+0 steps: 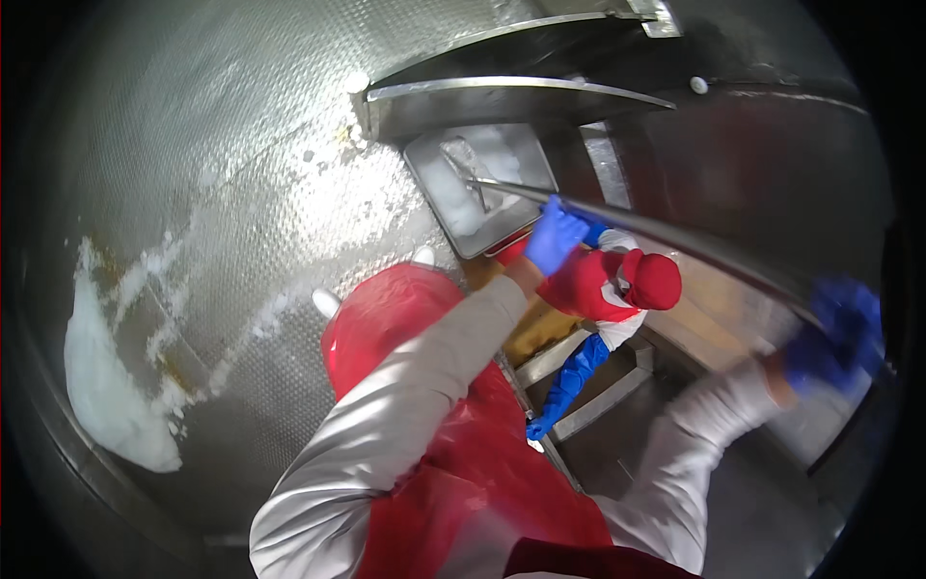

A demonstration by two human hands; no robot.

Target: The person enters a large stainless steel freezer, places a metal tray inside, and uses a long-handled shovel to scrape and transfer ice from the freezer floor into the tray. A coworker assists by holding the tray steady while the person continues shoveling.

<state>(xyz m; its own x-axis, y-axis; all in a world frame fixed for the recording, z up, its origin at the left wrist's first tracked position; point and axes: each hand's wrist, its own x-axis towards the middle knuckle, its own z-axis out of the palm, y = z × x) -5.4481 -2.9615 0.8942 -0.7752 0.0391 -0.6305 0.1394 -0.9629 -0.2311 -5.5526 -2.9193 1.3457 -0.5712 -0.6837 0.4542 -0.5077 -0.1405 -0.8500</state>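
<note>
A long-handled metal shovel (pixel 666 227) runs across the view, its far end resting among crushed ice (pixel 497 150) in a grey rectangular tub (pixel 415 159). The shovel's head is partly covered, so its full shape cannot be made out. My left hand (pixel 557 236), in a blue glove, is closed around the shaft a short way from the tub. Far along the handle at the right, my blue-gloved right hand (pixel 834 333) grips near the end, smeared by motion.
A co-worker in a red cap (pixel 656 280) and red apron stands just beyond my arms, beside a metal frame (pixel 603 400). A heap of ice (pixel 111 386) lies on the textured metal floor (pixel 260 106) at the left. Steel panels (pixel 511 92) rise behind the tub.
</note>
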